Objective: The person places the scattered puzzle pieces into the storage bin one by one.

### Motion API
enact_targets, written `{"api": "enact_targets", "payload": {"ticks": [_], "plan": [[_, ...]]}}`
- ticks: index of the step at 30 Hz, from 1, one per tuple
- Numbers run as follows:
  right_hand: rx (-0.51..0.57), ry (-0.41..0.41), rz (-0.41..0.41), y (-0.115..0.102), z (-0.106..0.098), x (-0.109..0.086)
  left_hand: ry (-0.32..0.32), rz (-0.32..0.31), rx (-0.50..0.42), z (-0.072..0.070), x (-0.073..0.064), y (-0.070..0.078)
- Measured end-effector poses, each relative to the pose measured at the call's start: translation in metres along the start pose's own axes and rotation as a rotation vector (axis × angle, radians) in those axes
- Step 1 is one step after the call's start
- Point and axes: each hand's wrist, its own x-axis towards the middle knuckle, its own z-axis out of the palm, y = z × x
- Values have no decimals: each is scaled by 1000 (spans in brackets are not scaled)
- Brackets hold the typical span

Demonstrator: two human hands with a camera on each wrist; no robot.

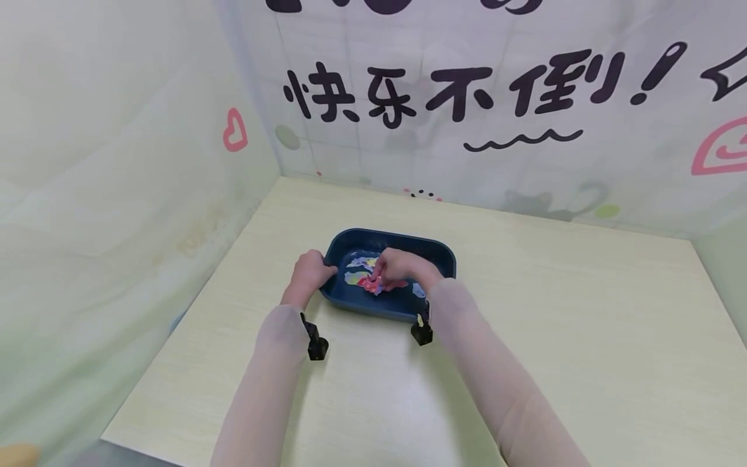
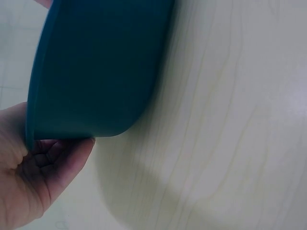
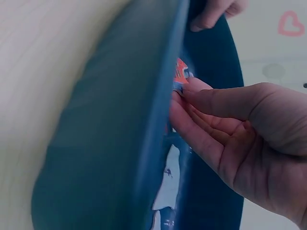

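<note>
A dark blue oblong plastic basin (image 1: 373,310) sits on the table, with several colourful flat cut-out pieces on its floor. At its left end my left hand (image 1: 308,274) grips the rim, thumb over the inside and fingers against the outer wall. My right hand (image 1: 401,264) reaches down into the basin and pinches a red patterned cut-out piece (image 1: 371,284) between thumb and fingers. In the right wrist view, the basin's near wall hides part of that piece (image 3: 181,71). Pale cut-out pieces (image 3: 168,184) lie farther along the floor, and a bluish one (image 1: 418,290) is by the right wrist.
The pale wood-grain table (image 1: 572,337) extends to both sides of the basin. A printed cloth backdrop (image 1: 408,155) hangs behind it, and another cloth (image 1: 128,194) along the left edge. Small black wrist cameras (image 1: 318,349) hang below both cuffs.
</note>
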Motion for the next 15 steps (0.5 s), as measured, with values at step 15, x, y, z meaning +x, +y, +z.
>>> {"api": "enact_targets", "payload": {"ticks": [15], "plan": [[21,-46,83,-5,14,6,-8,-13,-1,-1,-3,2]]}}
